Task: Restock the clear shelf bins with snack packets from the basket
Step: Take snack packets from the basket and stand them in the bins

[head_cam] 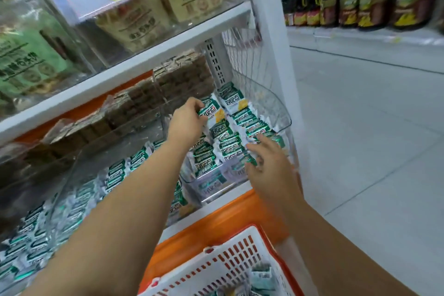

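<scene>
Your left hand (189,120) is the far one. It reaches into the back half of the clear bin (276,108), with its fingers curled over the upper edge of a green-and-white snack packet (212,113), gripping it. That packet touches your fingertips on their three o'clock side, at the far end of the bin's left row. Its long axis runs roughly from twelve down to five o'clock, a little askew to the packets stacked in front of it.

Your right hand (269,168) is the nearer one, at the front right of the bin at about four o'clock from the left hand. Its fingers are spread and the tips lie on the right row (249,127) of packets. It is blurred, so you cannot tell whether the thumb hooks one.

The basket (240,252) sits at six o'clock below both hands, with a few spare packets (262,276) in it.

You look to be seating the held packet. The move turns on bringing its long axis into line with the row, which runs from six toward twelve, so expect to turn it slightly as you press it in. The right hand is closer to the basket, so the next fetch likely falls to it
</scene>
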Action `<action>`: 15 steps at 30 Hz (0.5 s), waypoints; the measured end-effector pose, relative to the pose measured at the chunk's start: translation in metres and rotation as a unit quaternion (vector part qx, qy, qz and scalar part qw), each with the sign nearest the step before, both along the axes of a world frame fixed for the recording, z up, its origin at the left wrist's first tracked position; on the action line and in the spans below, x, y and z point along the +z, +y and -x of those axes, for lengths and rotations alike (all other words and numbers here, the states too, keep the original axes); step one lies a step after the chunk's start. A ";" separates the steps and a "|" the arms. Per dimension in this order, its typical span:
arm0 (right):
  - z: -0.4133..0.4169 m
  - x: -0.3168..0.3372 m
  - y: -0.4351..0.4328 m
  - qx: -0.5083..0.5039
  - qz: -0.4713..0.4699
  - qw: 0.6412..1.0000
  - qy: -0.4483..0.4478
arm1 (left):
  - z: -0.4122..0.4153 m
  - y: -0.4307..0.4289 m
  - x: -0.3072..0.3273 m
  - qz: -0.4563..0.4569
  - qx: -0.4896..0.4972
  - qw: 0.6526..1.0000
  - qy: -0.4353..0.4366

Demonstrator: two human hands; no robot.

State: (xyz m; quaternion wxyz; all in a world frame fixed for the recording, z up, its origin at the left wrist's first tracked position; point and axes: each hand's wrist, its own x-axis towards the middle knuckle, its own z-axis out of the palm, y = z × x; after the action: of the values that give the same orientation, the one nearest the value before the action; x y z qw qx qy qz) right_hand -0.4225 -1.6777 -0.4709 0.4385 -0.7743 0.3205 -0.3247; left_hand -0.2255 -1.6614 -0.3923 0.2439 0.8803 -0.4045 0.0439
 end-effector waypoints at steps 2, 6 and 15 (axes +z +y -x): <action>0.001 -0.005 -0.003 -0.003 0.020 1.000 -0.002 | -0.013 -0.016 -0.011 -0.020 0.008 1.000 -0.010; -0.001 -0.012 -0.010 -0.005 0.038 0.999 -0.013 | -0.030 -0.040 -0.029 -0.034 0.017 0.999 -0.024; -0.005 -0.018 -0.009 -0.008 0.056 0.998 -0.005 | -0.043 -0.061 -0.048 -0.022 0.045 0.997 -0.056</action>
State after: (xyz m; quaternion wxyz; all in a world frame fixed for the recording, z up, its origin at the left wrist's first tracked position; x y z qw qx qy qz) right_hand -0.4180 -1.6866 -0.4884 0.3939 -0.7932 0.3059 -0.3493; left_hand -0.1826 -1.7228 -0.4403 0.1993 0.8989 -0.3785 0.0950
